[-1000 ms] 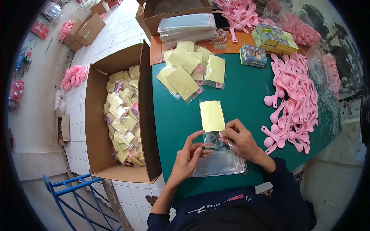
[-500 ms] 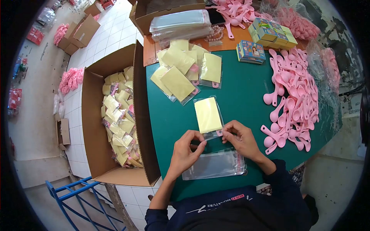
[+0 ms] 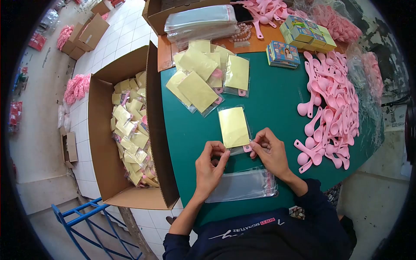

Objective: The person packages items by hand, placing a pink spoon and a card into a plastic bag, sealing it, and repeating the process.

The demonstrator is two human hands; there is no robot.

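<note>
A clear plastic packet [image 3: 234,126] with a pale yellow card and a pink spoon handle end showing lies in front of me on the green table. My left hand [image 3: 211,167] is closed, thumb and forefinger pinched at the packet's lower left corner. At its lower right corner, by the pink handle end, my right hand [image 3: 272,152] pinches the plastic edge. Just below both hands sits a stack of flat clear plastic bags [image 3: 242,185]. Beyond the packet is a pile of similar filled packets [image 3: 198,91].
Left of the table stands a cardboard box [image 3: 102,151] holding many filled packets. Pink spoons [image 3: 331,104] are heaped at the right. Small printed card stacks [image 3: 282,55] and a bundle of clear bags [image 3: 200,22] lie at the back. A blue metal frame [image 3: 82,212] stands lower left.
My left thumb and forefinger have come together and moved up to the packet's lower left corner. My right hand stays at the lower right corner. The view has shifted slightly.
</note>
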